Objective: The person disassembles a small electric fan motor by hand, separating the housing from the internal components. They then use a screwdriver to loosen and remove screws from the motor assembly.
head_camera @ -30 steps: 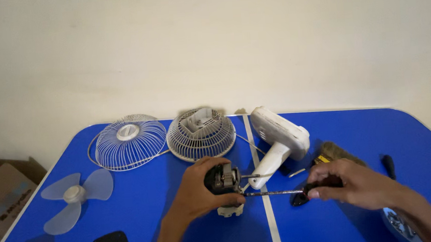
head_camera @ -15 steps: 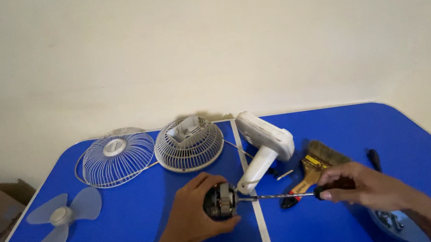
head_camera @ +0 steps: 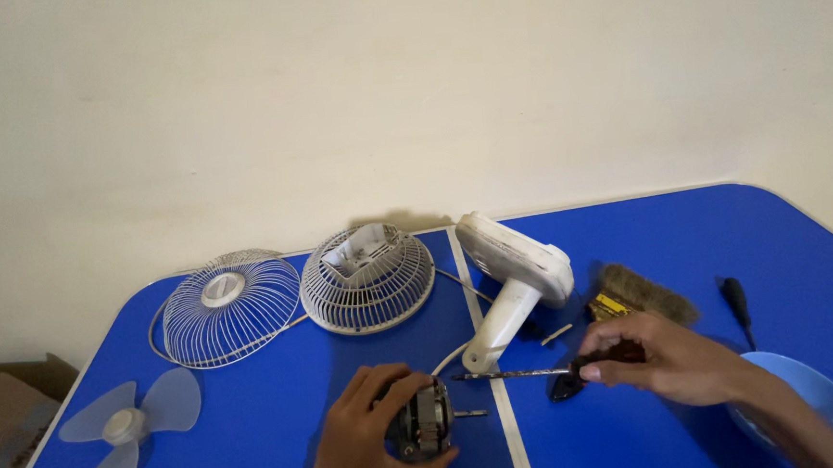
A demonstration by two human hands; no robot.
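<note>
Here the left hand (head_camera: 376, 434) wraps around a small fan motor (head_camera: 426, 428), steadying it on the blue table (head_camera: 629, 240) just in front of the white fan stand (head_camera: 511, 281), shaft end turned toward the right. The right hand (head_camera: 660, 356) is clenched on a screwdriver (head_camera: 531, 373), its long shank level and its tip close above the motor. The motor looks dark and metallic, with a short spindle sticking out. Beyond the stand lie two wire grilles (head_camera: 366, 278); a brush (head_camera: 642, 292) rests right of it.
</note>
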